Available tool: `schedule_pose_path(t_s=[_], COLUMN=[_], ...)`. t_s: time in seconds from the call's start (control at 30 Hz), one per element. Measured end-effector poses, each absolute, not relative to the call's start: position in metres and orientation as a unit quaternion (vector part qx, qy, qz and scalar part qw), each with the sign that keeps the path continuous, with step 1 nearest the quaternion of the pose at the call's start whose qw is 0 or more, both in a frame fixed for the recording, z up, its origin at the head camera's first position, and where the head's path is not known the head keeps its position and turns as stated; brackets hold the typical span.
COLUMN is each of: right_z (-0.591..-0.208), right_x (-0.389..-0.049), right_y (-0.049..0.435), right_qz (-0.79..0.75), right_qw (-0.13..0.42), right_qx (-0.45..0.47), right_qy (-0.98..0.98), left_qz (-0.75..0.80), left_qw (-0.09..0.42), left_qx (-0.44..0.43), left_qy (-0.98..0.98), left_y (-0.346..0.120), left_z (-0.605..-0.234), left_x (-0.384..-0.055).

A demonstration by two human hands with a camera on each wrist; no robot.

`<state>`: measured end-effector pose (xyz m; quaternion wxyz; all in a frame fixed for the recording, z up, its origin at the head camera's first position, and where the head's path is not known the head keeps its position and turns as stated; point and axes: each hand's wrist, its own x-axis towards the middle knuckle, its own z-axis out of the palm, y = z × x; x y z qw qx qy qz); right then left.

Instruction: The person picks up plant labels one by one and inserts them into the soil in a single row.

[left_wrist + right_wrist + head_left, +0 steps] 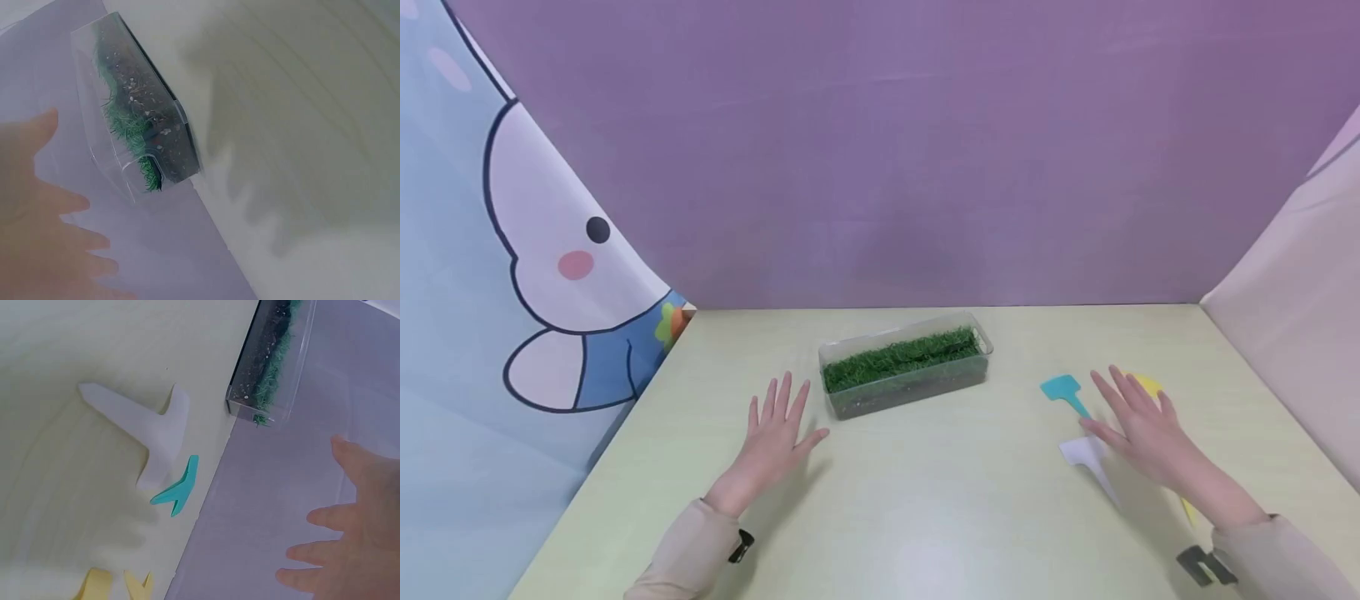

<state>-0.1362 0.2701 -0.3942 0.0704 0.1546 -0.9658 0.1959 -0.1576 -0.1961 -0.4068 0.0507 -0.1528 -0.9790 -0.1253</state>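
Note:
A clear plastic box (910,392) with dark soil and green grass (902,358) inside stands at the back middle of the table. My left hand (775,437) hovers in front of its left end, fingers spread and holding nothing. On the right, my right hand (1150,433) is also spread and bare, over several T-shaped plant labels. The blue label (1062,388) and the white label (1086,454) lie left of that hand. Partly hidden beneath it is a yellow label (1148,384). In the right wrist view two yellow pieces (139,586) show at the bottom edge.
The pale wooden table (925,500) ends at a purple backdrop (925,167). A blue cloth with a cartoon figure (572,250) hangs on the left, a pale cloth (1300,317) on the right. Each sleeve has a dark clip-like piece (1206,567) at the wrist.

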Motion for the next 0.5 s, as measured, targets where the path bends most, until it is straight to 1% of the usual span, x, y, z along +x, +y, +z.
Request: schedule_pose_path(t_s=[0.2,0.5], right_z=[-0.389,-0.378], right_x=[-0.144,-0.159], right_y=[0.266,0.253], right_qz=[0.193,0.220], right_qw=[0.071,0.048], right_qx=[0.164,0.174], right_qy=[-0.965,-0.959], left_qz=[-0.138,-0.153], left_qw=[0.036,0.031], left_qx=[-0.148,-0.142], left_qy=[-0.979,-0.977], left_y=[-0.197,-0.195], left_z=[-0.406,-0.406], left_x=[-0.160,-0.168])
